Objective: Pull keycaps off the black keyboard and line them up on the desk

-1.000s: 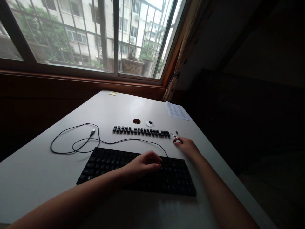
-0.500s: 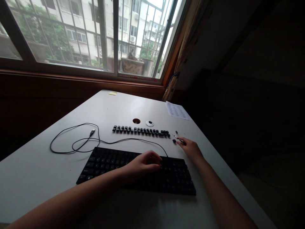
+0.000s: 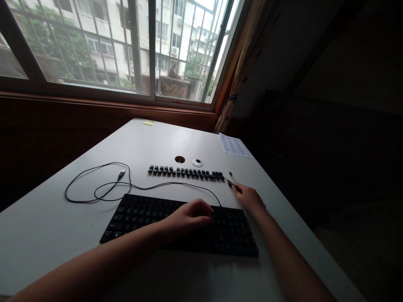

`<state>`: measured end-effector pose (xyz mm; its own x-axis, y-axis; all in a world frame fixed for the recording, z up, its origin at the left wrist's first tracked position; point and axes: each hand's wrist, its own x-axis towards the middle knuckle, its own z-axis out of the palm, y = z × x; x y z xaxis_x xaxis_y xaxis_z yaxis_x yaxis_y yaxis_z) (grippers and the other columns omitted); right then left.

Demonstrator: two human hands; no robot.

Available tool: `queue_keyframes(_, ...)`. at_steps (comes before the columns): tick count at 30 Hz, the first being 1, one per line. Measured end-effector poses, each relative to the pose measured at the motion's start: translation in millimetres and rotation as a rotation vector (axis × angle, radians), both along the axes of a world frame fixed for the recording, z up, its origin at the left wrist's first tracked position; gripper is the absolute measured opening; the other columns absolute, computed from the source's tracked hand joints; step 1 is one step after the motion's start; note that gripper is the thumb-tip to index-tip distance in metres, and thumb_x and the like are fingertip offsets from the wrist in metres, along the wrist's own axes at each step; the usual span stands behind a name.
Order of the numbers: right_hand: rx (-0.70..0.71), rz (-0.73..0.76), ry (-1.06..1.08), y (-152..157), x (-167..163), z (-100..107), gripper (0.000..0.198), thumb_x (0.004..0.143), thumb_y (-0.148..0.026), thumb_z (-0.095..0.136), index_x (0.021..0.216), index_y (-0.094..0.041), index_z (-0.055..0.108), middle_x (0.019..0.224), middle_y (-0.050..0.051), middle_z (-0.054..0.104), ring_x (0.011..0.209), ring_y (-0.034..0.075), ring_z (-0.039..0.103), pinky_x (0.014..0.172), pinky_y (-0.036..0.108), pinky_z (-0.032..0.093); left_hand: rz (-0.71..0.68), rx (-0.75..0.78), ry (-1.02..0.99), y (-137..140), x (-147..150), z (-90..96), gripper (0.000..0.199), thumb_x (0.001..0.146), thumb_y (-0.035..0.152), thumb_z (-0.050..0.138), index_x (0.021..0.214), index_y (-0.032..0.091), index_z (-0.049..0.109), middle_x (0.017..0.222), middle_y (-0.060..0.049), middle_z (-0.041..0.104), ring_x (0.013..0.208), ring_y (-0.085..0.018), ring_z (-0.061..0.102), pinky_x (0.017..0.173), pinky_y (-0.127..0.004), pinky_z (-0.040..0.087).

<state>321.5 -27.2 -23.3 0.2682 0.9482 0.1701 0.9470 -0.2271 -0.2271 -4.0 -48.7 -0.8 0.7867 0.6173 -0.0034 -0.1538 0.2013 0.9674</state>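
Note:
A black keyboard (image 3: 141, 209) lies at an angle near the front of the white table. Over its right middle part rests my left hand (image 3: 192, 216), fingers loosely curled and the thumb apart from them, with nothing visible in its grasp. My right hand (image 3: 248, 197), beyond the keyboard's right end, is closed on a slim tool (image 3: 236, 188) with a dark handle and shiny tip; its exact kind is unclear. The tip is close to the right end of a row of loose black keycaps (image 3: 185, 172). A small dark-headed stick (image 3: 231, 175) shows just beyond the tool.
A black USB cable (image 3: 97, 200) loops left of and behind the keyboard. Past the keycaps are a round table hole (image 3: 180, 160) and a white ring-shaped cover (image 3: 197, 162). Printed paper (image 3: 234, 146) lies back right, yellow sticky notes (image 3: 148, 123) at the far edge.
My right hand has shifted slightly left with the tool, bringing its tip nearer the keycap row. The loose keycap by the tool no longer shows clearly apart from it. My left hand stays put.

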Motion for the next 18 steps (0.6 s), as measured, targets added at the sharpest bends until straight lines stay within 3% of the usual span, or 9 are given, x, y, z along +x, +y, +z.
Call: queue_keyframes(18, -0.028, 0.025, 0.079, 32, 12, 3, 0.041, 0.091, -0.037, 0.052, 0.128, -0.028, 0.067, 0.118, 0.008, 0.073, 0.107, 0.028, 0.067, 0.09, 0.034, 0.05, 0.015, 0.062, 0.037, 0, -1, 2.7, 0.029, 0.082, 0.033, 0.074, 0.105, 0.017, 0.065, 0.104, -0.007, 0.067, 0.099, -0.021, 0.061, 0.087, -0.032, 0.046)
